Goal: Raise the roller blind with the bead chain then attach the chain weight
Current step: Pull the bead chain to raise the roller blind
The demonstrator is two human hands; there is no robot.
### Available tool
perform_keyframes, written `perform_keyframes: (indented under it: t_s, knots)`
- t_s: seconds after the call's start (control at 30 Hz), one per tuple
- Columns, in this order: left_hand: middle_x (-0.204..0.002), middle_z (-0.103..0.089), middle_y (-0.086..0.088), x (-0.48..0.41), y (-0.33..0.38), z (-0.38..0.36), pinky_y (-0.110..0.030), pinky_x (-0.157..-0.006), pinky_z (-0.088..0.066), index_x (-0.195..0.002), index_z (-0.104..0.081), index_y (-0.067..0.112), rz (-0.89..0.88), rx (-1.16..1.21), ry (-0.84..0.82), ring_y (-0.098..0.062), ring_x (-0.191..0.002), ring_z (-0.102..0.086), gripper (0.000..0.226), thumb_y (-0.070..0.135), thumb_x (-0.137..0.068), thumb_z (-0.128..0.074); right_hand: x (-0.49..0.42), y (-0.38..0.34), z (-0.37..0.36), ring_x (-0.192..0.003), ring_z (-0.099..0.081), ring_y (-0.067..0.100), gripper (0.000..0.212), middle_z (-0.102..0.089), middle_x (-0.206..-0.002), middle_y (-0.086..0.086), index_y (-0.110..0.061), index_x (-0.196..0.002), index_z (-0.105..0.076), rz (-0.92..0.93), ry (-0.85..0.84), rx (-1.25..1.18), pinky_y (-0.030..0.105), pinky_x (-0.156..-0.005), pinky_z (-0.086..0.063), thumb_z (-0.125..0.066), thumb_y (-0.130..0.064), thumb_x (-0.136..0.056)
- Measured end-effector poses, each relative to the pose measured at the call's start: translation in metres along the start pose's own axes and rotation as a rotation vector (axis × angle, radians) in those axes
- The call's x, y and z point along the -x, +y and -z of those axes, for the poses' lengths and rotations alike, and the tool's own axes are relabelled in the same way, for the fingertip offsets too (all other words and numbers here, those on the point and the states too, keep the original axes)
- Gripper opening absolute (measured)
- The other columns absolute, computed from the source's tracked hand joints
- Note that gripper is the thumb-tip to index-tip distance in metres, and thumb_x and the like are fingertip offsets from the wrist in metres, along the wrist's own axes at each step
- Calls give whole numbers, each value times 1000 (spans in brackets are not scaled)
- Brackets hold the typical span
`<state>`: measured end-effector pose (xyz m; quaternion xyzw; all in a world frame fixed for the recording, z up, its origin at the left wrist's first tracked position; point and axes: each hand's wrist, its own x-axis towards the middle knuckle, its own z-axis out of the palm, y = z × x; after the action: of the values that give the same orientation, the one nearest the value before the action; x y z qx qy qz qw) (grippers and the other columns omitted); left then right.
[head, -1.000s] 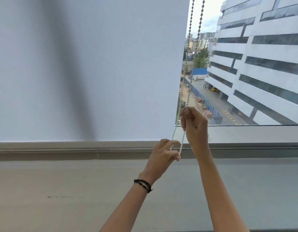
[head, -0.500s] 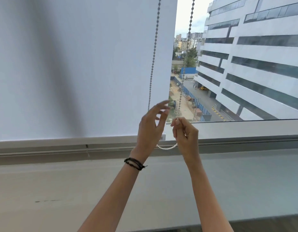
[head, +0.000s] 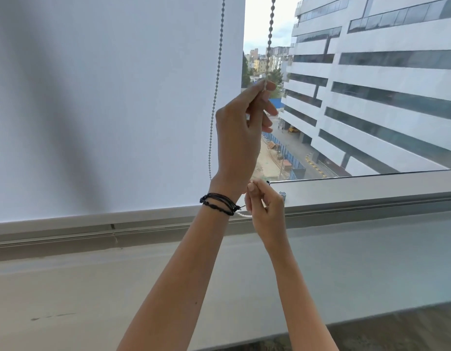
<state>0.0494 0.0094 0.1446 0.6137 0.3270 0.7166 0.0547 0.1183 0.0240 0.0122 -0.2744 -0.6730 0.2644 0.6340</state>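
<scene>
A white roller blind [head: 105, 102] covers the left of the window, its bottom bar [head: 92, 215] down near the sill. A bead chain [head: 216, 79] hangs in two strands in front of it. My left hand [head: 240, 138], with a black bracelet on the wrist, pinches the right strand high up between thumb and fingertips. My right hand [head: 266, 209] is lower, beside the left wrist, and pinches the chain near the bottom of its loop. No chain weight is visible.
The window frame [head: 371, 188] and a wide grey sill [head: 67, 287] run across below the blind. A small clip [head: 282, 195] sits on the frame by my right hand. Through the glass stands a large white building [head: 384, 84].
My left hand has risen and crossed to the right strand, gripping it high up. My right hand has dropped down the chain toward the loop's bottom. The blind's bottom bar looks unmoved.
</scene>
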Motion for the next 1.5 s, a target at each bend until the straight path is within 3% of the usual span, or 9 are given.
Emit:
perform_keyframes:
  t_s: [0.2, 0.37, 0.6, 0.77, 0.97, 1.17, 1.3, 1.4, 1.5]
  knots:
    - [-65, -61, -2, 0, -10, 4, -22, -53, -56, -100, -66, 2, -20, -16, -49, -14, -51, -57, 20, 5, -96, -46, 1, 10, 0, -45, -44, 4, 28, -48, -59, -13, 0, -72, -54, 5, -7, 20, 12, -48, -35, -41, -7, -96]
    - [-65, -60, -1, 13, -31, 7, -19, -52, -54, -99, -65, 3, 32, -43, -60, -11, -53, -55, 20, 6, -96, -46, 9, 27, -8, -52, -54, 8, 25, -55, -59, -1, 2, -71, -54, 14, 12, 119, 13, -54, -45, -44, -2, -94]
    - [-63, -57, 3, 31, -64, 15, -24, -53, -55, -96, -66, 6, 91, -64, -78, -9, -53, -53, 20, 5, -96, -46, 24, 54, -17, -62, -60, 22, 23, -59, -63, -18, -4, -71, -54, -41, -28, 251, 54, -73, -50, -46, 3, -91]
    - [-65, -56, 6, 48, -84, 18, -16, -52, -50, -94, -65, 5, 122, -90, -118, -7, -52, -51, 19, 5, -96, -46, 35, 70, -22, -68, -53, 9, 21, -58, -65, -34, -8, -72, -58, -30, -26, 312, 41, -75, -47, -50, 0, -90]
    - [-64, -54, 10, 72, -105, 20, -25, -53, -52, -93, -65, 7, 155, -101, -151, -7, -53, -51, 19, 3, -95, -46, 51, 100, -22, -80, -45, 5, 23, -54, -79, -18, -10, -73, -57, -15, -97, 417, 12, -73, -36, -53, 9, -84]
    - [-65, -55, 6, 101, -117, 13, -31, -54, -52, -93, -64, 8, 192, -135, -194, -11, -53, -52, 19, 1, -95, -46, 57, 120, 6, -92, -44, 12, 13, -60, -99, 0, -8, -77, -62, -40, -203, 620, 24, -82, -39, -57, -1, -87]
    - [-67, -54, 6, 103, -117, 10, -22, -50, -51, -95, -64, 10, 187, -137, -229, -6, -54, -51, 22, -2, -94, -45, 42, 103, 25, -93, -55, 17, 19, -63, -98, -8, -20, -85, -71, -165, -281, 426, 17, -74, -42, -55, -9, -91]
    - [-66, -55, 9, 102, -116, 10, -24, -55, -54, -94, -64, 14, 199, -143, -258, -5, -56, -54, 21, 1, -93, -47, 17, 71, 34, -76, -58, 11, 26, -65, -87, -13, -36, -93, -65, -148, -96, 255, 13, -62, -41, -44, -21, -96]
    - [-68, -62, 10, 99, -114, 8, -27, -66, -55, -93, -65, 20, 213, -205, -301, -4, -64, -61, 24, 1, -89, -50, -26, 33, 35, -63, -49, 3, 35, -63, -80, 3, -28, -98, -65, -73, 99, 130, 14, -62, -39, -30, -26, -100]
